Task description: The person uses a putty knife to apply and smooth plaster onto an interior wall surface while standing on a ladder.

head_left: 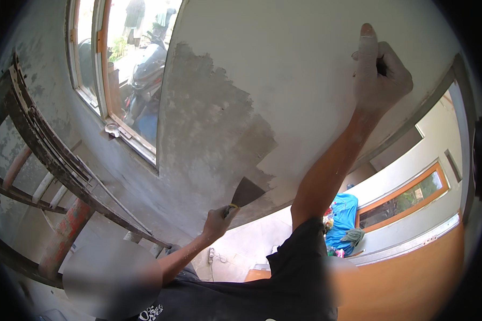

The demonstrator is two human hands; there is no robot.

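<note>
My left hand (218, 221) is low and near the middle, closed around the handle of a putty knife (248, 191). Its wide grey blade points up and right, close to the wall's lower part. My right hand (381, 75), coated in pale dust, is raised at the upper right before the wall. Its fingers are curled and its thumb sticks up; whatever they may hold is hidden. The wall (294, 75) has a smooth pale coat on the right. Toward the window lies a rougher, darker grey patch (209, 117) with a ragged edge.
An orange-framed window (103, 64) opens at the upper left, with a motorbike (147, 67) outside. Metal scaffolding (67, 235) stands at the left. On the right are a doorway edge (460, 107), a blue cloth or plastic sheet (341, 222) and an orange-brown panel (412, 278).
</note>
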